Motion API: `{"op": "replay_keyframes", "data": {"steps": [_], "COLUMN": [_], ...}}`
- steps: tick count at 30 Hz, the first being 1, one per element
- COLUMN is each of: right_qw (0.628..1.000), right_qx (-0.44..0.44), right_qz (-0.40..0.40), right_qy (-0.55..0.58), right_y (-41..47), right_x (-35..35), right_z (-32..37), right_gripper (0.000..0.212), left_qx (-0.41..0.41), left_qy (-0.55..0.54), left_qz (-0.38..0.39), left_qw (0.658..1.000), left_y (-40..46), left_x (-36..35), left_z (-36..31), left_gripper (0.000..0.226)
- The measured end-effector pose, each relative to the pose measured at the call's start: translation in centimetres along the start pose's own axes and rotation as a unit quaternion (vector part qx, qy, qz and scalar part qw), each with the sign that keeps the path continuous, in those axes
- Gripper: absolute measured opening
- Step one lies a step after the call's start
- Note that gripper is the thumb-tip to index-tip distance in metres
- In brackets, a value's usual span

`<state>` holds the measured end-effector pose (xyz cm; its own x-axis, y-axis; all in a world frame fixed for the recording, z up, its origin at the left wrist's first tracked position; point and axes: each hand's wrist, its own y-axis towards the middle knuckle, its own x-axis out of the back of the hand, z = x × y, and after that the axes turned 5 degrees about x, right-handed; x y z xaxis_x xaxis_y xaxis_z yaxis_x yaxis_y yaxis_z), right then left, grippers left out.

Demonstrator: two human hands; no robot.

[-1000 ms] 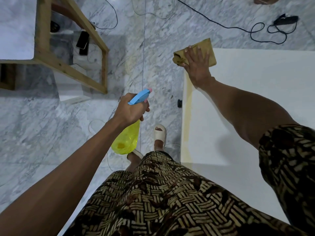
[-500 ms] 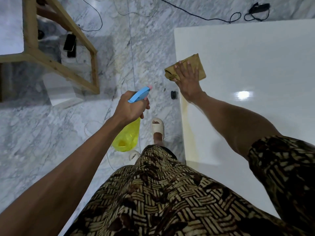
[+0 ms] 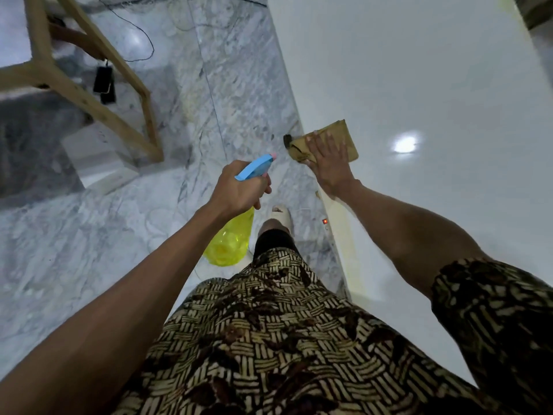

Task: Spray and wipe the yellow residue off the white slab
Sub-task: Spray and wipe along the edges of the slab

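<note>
Slab (image 3: pixel 419 85) mostly white; yellow residue (image 3: pixel 348 247) remains along the near left edge. Right hand (image 3: pixel 329 163) presses a cloth (image 3: pixel 344 136) flat-fingered; left hand (image 3: pixel 239 187) grips the spray bottle (image 3: pixel 230 244).

Glossy white slab (image 3: pixel 419 85), brown cloth (image 3: pixel 344 136), translucent plastic spray bottle (image 3: pixel 230 241), polished marble floor (image 3: pixel 74 250).

Dim, bluish light is filling the frame; an overhead lamp is glaring off the glossy white slab (image 3: pixel 419 85) at centre right (another on the upper-left floor), while edges are bending and blurring.
</note>
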<state>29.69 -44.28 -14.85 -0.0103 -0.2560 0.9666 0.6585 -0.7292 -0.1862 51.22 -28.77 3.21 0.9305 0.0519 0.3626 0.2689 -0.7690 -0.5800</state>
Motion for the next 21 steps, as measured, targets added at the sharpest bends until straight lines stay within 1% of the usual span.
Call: {"op": "replay_keyframes", "data": {"steps": [3, 7, 10, 14, 16, 21], "right_qw": [1.000, 0.999, 0.999, 0.999, 0.998, 0.998], "right_qx": [-0.016, -0.036, -0.035, -0.051, -0.053, -0.063], "right_qz": [-0.007, -0.009, -0.003, 0.002, 0.006, 0.001], "right_qy": [-0.006, 0.009, 0.004, 0.014, 0.017, 0.026], "right_y": [-4.4, -9.7, -13.7, -18.9, -21.6, -27.8], "right_x": [-0.8, -1.6, -2.2, -2.5, -3.0, -4.5], "right_z": [1.0, 2.2, 3.0, 3.9, 4.4, 5.2], "right_gripper": [0.062, 0.059, 0.060, 0.069, 0.069, 0.066], "left_qx": [-0.014, -0.032, -0.035, -0.043, -0.031, -0.023], "left_qy": [0.033, 0.055, 0.075, 0.057, 0.048, 0.018], "left_qz": [0.012, 0.015, 0.018, 0.019, 0.023, 0.029], "left_qw": [0.999, 0.998, 0.996, 0.997, 0.998, 0.999], "left_y": [-2.4, -5.1, -7.2, -10.3, -12.1, -17.0], "left_x": [-1.9, -4.3, -6.1, -8.7, -10.2, -13.6], "left_z": [0.9, 2.0, 2.9, 4.0, 4.8, 7.0], "left_gripper": [0.021, 0.035, 0.029, 0.026, 0.020, 0.019]}}
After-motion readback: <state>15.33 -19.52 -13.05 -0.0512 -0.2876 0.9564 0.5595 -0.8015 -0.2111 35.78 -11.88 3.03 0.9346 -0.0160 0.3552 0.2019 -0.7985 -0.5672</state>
